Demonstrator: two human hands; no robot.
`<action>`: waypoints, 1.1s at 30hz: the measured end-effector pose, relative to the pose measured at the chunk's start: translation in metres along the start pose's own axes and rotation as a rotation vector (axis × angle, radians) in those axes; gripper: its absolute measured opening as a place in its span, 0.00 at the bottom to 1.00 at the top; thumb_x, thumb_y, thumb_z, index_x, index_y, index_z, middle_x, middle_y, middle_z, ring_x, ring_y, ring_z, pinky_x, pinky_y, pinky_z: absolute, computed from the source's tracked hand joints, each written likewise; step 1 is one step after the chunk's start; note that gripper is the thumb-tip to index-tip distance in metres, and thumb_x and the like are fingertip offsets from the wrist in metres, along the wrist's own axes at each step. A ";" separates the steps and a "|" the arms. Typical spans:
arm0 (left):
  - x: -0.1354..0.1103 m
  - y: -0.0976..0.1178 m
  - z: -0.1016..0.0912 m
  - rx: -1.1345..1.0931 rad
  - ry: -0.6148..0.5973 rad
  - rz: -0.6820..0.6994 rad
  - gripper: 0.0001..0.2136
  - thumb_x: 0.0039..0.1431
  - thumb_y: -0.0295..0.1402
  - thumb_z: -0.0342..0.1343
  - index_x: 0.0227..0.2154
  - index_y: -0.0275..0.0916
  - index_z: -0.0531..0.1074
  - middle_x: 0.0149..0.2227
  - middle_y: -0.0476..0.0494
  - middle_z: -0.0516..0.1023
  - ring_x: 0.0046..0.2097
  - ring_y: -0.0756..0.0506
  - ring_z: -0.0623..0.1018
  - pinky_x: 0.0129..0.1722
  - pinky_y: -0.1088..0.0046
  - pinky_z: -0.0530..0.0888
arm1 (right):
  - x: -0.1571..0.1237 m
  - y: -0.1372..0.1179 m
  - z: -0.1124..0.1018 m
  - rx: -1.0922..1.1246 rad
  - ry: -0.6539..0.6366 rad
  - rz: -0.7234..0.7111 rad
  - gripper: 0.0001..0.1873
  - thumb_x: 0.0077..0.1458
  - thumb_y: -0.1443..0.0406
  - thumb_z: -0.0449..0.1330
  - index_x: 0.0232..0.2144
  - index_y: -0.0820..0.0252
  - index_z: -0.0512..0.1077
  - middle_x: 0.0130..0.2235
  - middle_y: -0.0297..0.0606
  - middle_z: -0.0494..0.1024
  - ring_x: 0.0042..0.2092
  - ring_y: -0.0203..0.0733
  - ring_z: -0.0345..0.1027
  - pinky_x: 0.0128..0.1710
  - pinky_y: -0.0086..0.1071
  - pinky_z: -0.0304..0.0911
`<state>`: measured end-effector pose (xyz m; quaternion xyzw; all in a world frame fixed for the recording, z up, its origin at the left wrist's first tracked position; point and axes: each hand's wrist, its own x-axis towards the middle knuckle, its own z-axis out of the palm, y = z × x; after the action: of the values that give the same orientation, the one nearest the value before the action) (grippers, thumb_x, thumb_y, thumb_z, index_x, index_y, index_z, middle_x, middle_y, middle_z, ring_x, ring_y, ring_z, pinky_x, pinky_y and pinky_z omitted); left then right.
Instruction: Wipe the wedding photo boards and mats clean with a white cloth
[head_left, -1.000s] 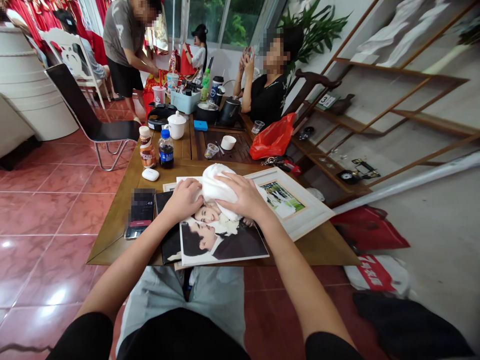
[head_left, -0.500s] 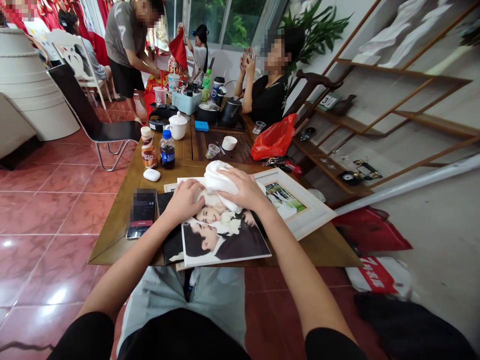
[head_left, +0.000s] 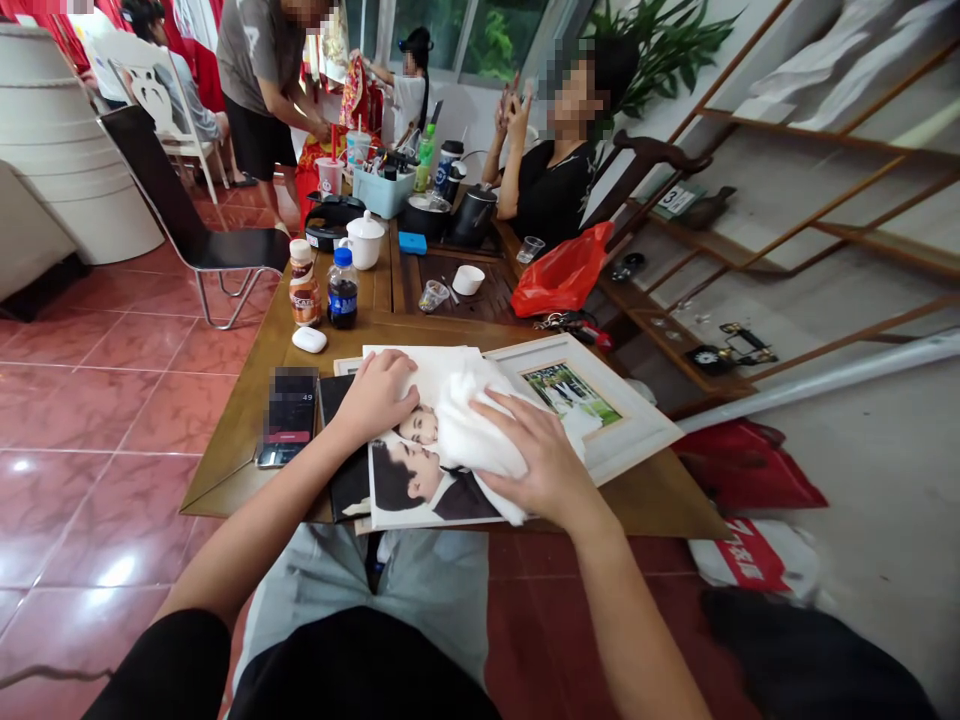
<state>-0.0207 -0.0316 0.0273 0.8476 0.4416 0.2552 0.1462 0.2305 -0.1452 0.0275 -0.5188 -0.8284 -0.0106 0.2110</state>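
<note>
A photo print (head_left: 420,490) showing two people lies near the table's front edge, on top of a dark album or board (head_left: 341,430). My right hand (head_left: 536,450) is wrapped over a bunched white cloth (head_left: 472,430) and presses it on the right part of the print, hiding some of it. Toward the print's upper left, my left hand (head_left: 379,395) rests with its fingers laid out on the surface, holding nothing. To the right, a pale picture frame (head_left: 634,425) with a small outdoor photo sits partly beneath the print.
A phone (head_left: 289,415), a white earbud case (head_left: 309,340), a brown bottle (head_left: 304,285) and a dark cola bottle (head_left: 343,290) stand on the left. Farther back are a lidded cup (head_left: 365,243), a red plastic bag (head_left: 562,275) and a seated person (head_left: 555,165). Wooden shelving (head_left: 795,240) rises at right.
My right hand has moved the white cloth from the print's upper part down and to the right. My left hand stays near the same spot on the print.
</note>
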 end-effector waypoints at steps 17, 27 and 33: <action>0.002 -0.005 0.005 -0.030 0.017 0.025 0.12 0.64 0.31 0.55 0.50 0.41 0.72 0.55 0.39 0.74 0.62 0.39 0.72 0.70 0.52 0.60 | -0.021 -0.087 0.008 -0.034 -0.010 -0.048 0.49 0.47 0.50 0.65 0.70 0.47 0.58 0.70 0.46 0.63 0.67 0.68 0.58 0.64 0.60 0.51; 0.004 -0.009 0.007 -0.042 0.013 0.042 0.12 0.64 0.31 0.56 0.49 0.41 0.72 0.55 0.38 0.74 0.61 0.39 0.72 0.69 0.52 0.62 | -0.016 -0.091 0.006 -0.040 0.000 -0.017 0.46 0.49 0.50 0.65 0.69 0.47 0.60 0.69 0.44 0.65 0.66 0.63 0.62 0.64 0.57 0.53; 0.002 -0.005 0.003 -0.032 0.010 0.042 0.12 0.63 0.30 0.54 0.49 0.40 0.72 0.55 0.37 0.74 0.61 0.38 0.72 0.69 0.52 0.62 | -0.034 -0.052 -0.001 -0.130 0.069 0.134 0.43 0.56 0.54 0.62 0.71 0.45 0.55 0.67 0.45 0.67 0.64 0.62 0.64 0.59 0.54 0.59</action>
<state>-0.0215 -0.0273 0.0232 0.8530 0.4203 0.2694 0.1522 0.1982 -0.1983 0.0272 -0.5848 -0.7818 -0.0682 0.2054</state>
